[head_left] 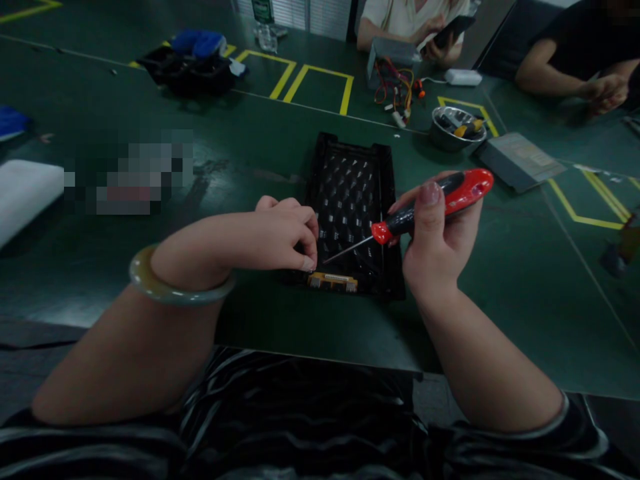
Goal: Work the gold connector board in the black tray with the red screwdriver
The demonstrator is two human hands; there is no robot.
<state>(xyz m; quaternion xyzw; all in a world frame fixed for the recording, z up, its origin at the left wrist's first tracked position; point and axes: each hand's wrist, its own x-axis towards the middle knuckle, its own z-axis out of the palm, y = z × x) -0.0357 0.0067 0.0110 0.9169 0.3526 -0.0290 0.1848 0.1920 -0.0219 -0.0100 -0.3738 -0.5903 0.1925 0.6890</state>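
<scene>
A black plastic frame (393,193) with a patterned inside lies flat on the green table in front of me. At its near end sits a small orange-brown circuit board (333,282) with a white connector. My right hand (437,240) grips a red and black screwdriver (453,195), its thin shaft slanting down and left over the frame. My left hand (290,233) is at the frame's near left corner, fingertips pinched together beside the board's left end. Whatever is between those fingers is too small to make out. The screwdriver's tip is close to the left fingers, apart from them.
Behind the frame stand a metal bowl of tools (457,137), a grey power supply (393,60) with loose cables and a flat grey panel (520,160). A black tray with blue items (190,67) is at the back left. Two people sit across the table (265,333).
</scene>
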